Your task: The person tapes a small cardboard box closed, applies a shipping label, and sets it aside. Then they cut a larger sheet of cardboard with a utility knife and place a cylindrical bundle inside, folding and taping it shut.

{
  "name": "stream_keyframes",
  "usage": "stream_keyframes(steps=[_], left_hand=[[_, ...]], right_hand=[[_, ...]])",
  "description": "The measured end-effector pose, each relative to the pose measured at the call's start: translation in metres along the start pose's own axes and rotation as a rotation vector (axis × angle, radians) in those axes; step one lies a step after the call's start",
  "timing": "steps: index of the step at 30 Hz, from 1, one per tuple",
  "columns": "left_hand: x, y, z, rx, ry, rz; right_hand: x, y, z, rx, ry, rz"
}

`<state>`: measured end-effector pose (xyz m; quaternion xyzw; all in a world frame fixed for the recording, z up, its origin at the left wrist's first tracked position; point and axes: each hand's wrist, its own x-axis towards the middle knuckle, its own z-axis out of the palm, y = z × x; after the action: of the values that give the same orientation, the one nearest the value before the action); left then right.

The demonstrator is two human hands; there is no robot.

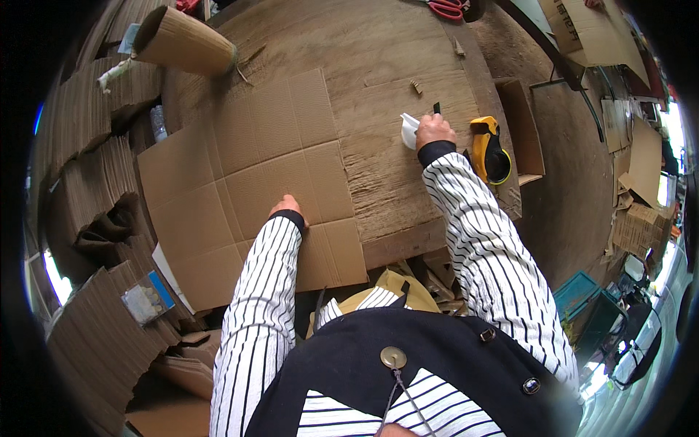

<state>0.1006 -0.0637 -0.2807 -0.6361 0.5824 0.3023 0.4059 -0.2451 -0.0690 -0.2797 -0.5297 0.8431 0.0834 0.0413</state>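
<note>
Fingers of the right hand (435,131) curl around a small dark tool whose tip pokes out at twelve o'clock, with a white scrap (409,130) touching the hand at nine o'clock and a yellow tape dispenser (489,151) just beside it at three o'clock. Left hand (286,208) lies pressed on the flat cardboard sheet (240,182), its fingers hidden, so their spread cannot be told. Both rest on the worn wooden tabletop (378,58), a cardboard roll (186,42) lying at eleven o'clock.

Cardboard workshop, worn wooden worktable (393,167), flattened box blank (240,182) on it, stacks of corrugated sheets (87,146) at the side, red scissors (445,9), yellow tape dispenser (489,149)
</note>
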Motion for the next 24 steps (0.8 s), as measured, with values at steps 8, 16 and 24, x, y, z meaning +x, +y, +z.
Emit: stream_keyframes(steps=[8,16,24], left_hand=[[0.005,-0.003,0.004,-0.035,0.017,0.004],[0.0,0.006,-0.005,-0.023,-0.033,-0.018],[-0.001,0.004,-0.005,-0.013,-0.071,-0.059]], right_hand=[[0.012,-0.012,0.005,0.301,-0.149,0.037],[0.109,-0.016,-0.001,0.239,0.002,0.168],[0.119,-0.009,-0.008,0.331,-0.14,0.087]])
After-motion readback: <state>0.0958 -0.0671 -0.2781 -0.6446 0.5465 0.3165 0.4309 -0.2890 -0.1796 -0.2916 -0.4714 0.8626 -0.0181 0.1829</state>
